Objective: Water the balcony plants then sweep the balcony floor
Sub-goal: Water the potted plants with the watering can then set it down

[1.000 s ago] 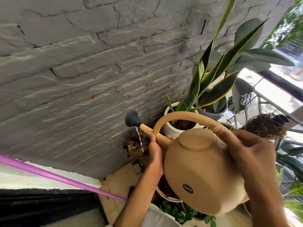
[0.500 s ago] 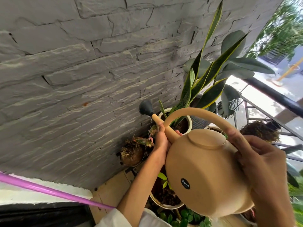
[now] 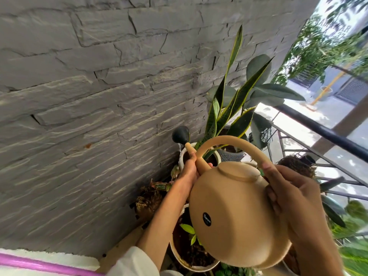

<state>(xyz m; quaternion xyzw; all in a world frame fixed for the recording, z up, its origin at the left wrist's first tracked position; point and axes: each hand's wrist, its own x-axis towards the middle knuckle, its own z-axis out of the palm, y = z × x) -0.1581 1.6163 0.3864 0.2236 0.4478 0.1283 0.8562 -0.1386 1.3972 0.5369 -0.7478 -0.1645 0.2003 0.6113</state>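
**Against the stone wall: one can, two hands, water falling**

At the spout, the left hand (image 3: 190, 169) curls its fingers around the thin tube of the can (image 3: 237, 212), thumb side toward the wall; the fingertips themselves are hidden behind the spout. The right hand (image 3: 294, 198) wraps the rear end of the arched handle (image 3: 235, 142), its fingers pressed together and bent over the can's shoulder. One tan can hangs between the two hands, tipped forward, with one black round label on its side. One dark rose (image 3: 180, 135) caps the spout, and a thin stream of water drops from it onto the rim of the white pot (image 3: 182, 160).

Pots, counted outward: the white pot with the snake plant (image 3: 225, 108); one grey textured pot (image 3: 229, 156) just behind it; one low brown clump of dried roots (image 3: 149, 198) beside the wall; one wide pale pot (image 3: 191, 265) with dark soil and a small green sprout directly under the can. A rubber plant (image 3: 264, 90) with broad dark leaves rises behind the snake plant. More foliage crowds the lower right corner, too blurred to count.

The wall (image 3: 89, 96) closes off the whole left side, and the rose sits near it. One dark railing (image 3: 318, 132) runs diagonally on the right, with thinner bars below. One purple rod (image 3: 39, 264) crosses the lower left corner. Floor (image 3: 127, 244) shows only as a narrow tiled strip between wall and pots.
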